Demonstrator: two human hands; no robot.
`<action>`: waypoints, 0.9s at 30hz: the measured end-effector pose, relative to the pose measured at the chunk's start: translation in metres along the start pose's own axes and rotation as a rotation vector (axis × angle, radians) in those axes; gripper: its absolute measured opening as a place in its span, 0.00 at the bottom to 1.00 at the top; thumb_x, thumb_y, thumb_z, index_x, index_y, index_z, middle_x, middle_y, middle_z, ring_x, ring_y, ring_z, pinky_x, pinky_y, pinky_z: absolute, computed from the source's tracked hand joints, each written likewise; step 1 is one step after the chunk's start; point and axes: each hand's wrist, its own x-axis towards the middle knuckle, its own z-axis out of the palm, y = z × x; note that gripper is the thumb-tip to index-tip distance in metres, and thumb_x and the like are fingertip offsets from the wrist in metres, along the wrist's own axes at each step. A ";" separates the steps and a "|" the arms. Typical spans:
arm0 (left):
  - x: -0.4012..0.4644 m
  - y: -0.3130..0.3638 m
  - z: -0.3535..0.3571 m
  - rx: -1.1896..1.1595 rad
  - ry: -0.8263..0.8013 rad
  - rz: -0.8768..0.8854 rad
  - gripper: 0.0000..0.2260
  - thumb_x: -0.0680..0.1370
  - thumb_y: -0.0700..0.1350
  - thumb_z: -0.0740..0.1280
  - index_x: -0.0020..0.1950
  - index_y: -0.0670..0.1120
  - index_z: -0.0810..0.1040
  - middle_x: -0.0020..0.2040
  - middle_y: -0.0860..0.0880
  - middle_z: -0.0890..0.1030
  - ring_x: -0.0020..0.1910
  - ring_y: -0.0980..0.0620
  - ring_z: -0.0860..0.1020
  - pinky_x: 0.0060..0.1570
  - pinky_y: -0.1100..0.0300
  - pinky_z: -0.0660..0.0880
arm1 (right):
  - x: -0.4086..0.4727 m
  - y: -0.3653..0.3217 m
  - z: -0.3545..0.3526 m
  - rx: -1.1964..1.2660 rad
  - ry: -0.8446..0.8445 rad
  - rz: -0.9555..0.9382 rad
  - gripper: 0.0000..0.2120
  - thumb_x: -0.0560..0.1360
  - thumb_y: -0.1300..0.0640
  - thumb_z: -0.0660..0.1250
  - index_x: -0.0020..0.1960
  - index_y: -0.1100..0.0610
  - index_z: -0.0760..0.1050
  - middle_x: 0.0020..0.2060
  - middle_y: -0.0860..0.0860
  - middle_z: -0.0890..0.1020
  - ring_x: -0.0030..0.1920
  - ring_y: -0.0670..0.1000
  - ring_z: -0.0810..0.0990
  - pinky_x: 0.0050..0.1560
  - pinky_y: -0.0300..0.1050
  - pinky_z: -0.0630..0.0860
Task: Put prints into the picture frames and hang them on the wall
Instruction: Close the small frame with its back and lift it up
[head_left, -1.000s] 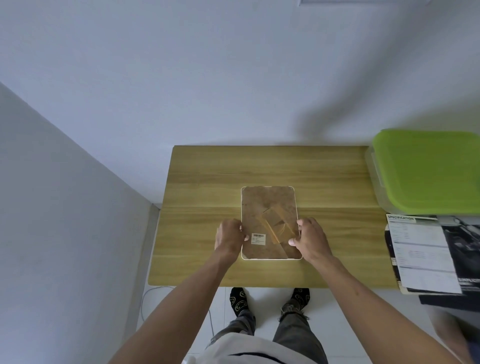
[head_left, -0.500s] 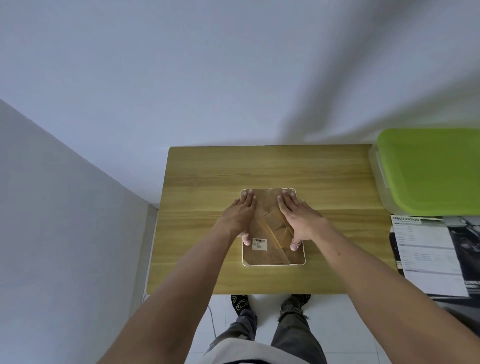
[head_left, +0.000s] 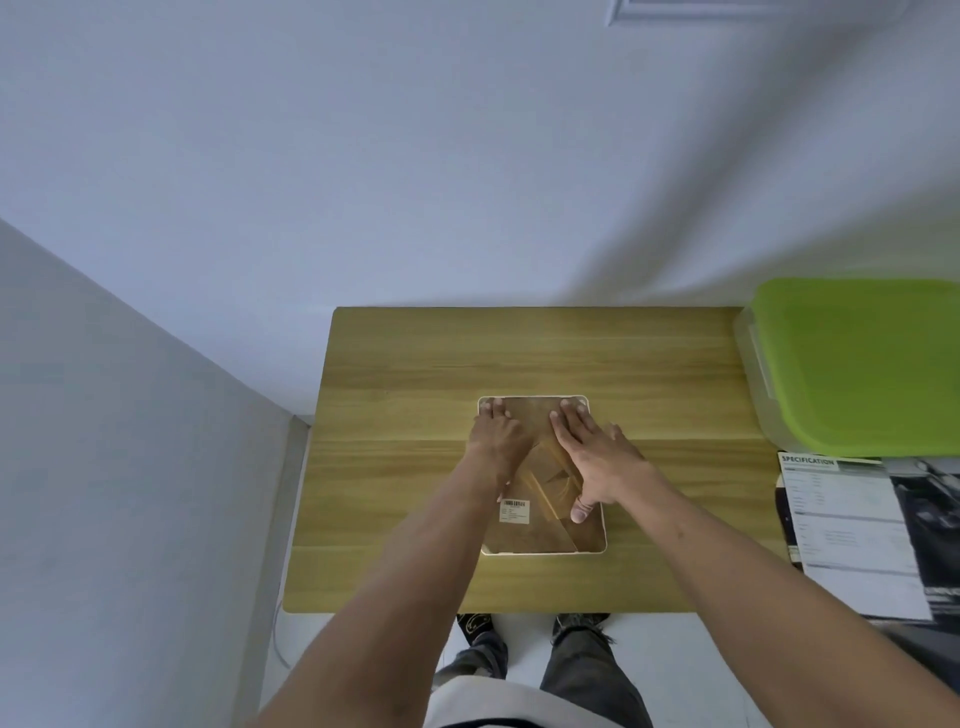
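Flat under left hand (head_left: 496, 434), right hand (head_left: 589, 449): frame (head_left: 540, 540), face-down.

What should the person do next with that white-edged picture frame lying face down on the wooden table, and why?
Probably slide the fingertips to the far edge and work the brown backing board loose. The white-edged picture frame lies back-up on the wooden table, both the left hand and the right hand rest flat on it, and no print shows inside yet.

Matt wood table (head_left: 415, 374) — brown fibreboard frame back (head_left: 535, 415)
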 end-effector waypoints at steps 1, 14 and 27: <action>-0.001 0.000 0.004 -0.024 -0.013 -0.022 0.48 0.65 0.45 0.80 0.75 0.32 0.56 0.75 0.28 0.53 0.76 0.31 0.48 0.76 0.43 0.51 | -0.001 -0.001 -0.001 0.010 -0.010 0.007 0.71 0.61 0.42 0.81 0.77 0.55 0.25 0.75 0.52 0.26 0.77 0.54 0.30 0.76 0.64 0.46; -0.027 -0.014 0.056 -0.622 0.225 -0.217 0.43 0.69 0.46 0.76 0.76 0.42 0.56 0.78 0.37 0.53 0.77 0.37 0.54 0.73 0.45 0.60 | -0.029 0.009 0.033 0.630 0.221 0.161 0.64 0.60 0.51 0.83 0.80 0.57 0.42 0.80 0.56 0.48 0.79 0.56 0.51 0.74 0.52 0.59; -0.041 -0.002 0.064 -1.598 0.297 -0.631 0.06 0.66 0.35 0.74 0.34 0.44 0.80 0.37 0.45 0.81 0.35 0.48 0.78 0.35 0.59 0.73 | -0.044 -0.007 0.057 1.704 0.386 0.613 0.08 0.73 0.63 0.73 0.52 0.60 0.81 0.43 0.55 0.85 0.42 0.54 0.84 0.41 0.46 0.80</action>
